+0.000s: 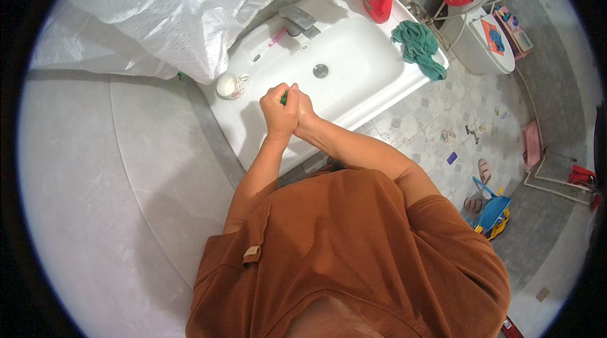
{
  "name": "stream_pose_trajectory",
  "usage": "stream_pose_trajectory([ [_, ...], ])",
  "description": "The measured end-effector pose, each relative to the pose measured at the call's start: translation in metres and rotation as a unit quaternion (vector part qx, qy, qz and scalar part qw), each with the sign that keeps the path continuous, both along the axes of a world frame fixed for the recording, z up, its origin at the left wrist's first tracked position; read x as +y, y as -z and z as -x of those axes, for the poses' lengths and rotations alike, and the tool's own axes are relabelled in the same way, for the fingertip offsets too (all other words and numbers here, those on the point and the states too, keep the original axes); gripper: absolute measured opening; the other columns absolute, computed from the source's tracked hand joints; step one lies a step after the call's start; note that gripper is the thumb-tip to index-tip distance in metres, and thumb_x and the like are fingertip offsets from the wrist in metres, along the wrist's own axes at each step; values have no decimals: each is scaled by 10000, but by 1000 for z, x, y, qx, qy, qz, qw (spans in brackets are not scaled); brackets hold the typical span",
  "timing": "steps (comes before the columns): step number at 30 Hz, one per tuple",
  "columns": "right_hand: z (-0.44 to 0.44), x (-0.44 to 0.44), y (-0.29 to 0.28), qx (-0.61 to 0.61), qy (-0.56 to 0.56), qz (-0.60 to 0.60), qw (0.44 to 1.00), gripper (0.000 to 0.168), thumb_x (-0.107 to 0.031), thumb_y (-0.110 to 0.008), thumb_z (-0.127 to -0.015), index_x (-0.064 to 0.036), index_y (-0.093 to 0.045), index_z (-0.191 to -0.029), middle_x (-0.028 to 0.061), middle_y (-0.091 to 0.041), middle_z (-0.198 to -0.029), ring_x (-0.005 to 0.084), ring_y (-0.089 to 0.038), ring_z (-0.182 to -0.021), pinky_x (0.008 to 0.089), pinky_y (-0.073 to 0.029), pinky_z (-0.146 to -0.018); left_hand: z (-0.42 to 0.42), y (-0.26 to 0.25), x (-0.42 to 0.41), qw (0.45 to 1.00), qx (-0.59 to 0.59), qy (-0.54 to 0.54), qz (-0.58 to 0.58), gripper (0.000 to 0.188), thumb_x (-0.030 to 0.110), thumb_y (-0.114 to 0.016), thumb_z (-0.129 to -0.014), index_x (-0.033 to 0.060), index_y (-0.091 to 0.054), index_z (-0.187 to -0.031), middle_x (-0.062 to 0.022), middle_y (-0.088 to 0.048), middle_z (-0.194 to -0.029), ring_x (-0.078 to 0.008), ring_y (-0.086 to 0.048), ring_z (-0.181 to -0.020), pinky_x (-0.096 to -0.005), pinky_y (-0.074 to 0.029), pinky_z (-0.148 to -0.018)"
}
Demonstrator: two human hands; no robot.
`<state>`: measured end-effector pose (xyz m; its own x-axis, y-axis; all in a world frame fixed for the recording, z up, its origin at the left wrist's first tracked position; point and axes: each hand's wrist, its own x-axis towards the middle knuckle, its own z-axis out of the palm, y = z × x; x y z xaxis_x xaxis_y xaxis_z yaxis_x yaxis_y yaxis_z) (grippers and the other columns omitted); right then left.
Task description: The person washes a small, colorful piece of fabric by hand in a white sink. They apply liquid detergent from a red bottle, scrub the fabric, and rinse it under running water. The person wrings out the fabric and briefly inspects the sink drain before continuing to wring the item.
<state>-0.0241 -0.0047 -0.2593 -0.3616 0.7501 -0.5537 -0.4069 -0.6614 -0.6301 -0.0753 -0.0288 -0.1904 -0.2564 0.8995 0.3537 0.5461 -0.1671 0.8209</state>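
Note:
Over the near left side of a white washbasin (365, 56), my two hands are pressed together. My left hand (276, 109) curls around a small green thing (284, 97). Only a sliver of it shows between the fingers, too little to tell what it is. My right hand (305, 109) lies closed against the left, its thumb alongside the green thing. To the left of my hands, a white cup with a dotted pattern (231, 86) stands on the basin's rim, with something whitish inside. Behind my hands is the metal drain (320, 71).
A grey tap (300, 20) rises at the basin's back, beside a slim pink-handled brush (270, 44). A red bottle (378, 4) and a crumpled green cloth (417, 46) occupy the right end. Translucent plastic sheeting (156, 15) hangs at upper left. A toilet (474, 48) and blue dustpan (493, 210) stand right.

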Motion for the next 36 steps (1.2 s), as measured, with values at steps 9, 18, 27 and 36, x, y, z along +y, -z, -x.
stream_pose_trajectory([
  [9,-39,-7,-29,35,-40,56,997,466,-553,-343,-1001,-129,-524,-931,53,-561,-729,178,-528,-524,322,-371,-395,8,36,-5,958,-239,57,150,227,226,-692,-858,43,-583,-935,-40,-565,-791,-130,-521,-716,-289,-445,-626],
  [18,-99,-21,-20,26,8,25,999,372,-405,-527,-961,-58,-528,-1096,93,-596,-804,180,-584,-572,303,-415,-388,4,45,-9,899,-260,172,308,801,195,-777,-790,73,-355,-1460,-109,-546,-1281,-232,-551,-1145,-348,-444,-982],
  [27,-176,-56,12,-35,26,52,998,299,-235,-595,-934,-30,-520,-1137,128,-632,-965,242,-666,-744,381,-566,-539,-35,64,-33,883,-190,266,335,270,57,-667,-842,13,-612,-1103,-71,-674,-1004,-152,-616,-931,-297,-489,-839],
  [36,-248,-44,4,-103,141,-35,984,158,-165,-660,-888,-69,-604,-1000,18,-620,-863,129,-585,-776,282,-485,-720,-114,52,-19,916,-132,220,307,298,36,-678,-780,-1,-579,-1059,-130,-595,-1035,-239,-609,-948,-339,-488,-820],
])
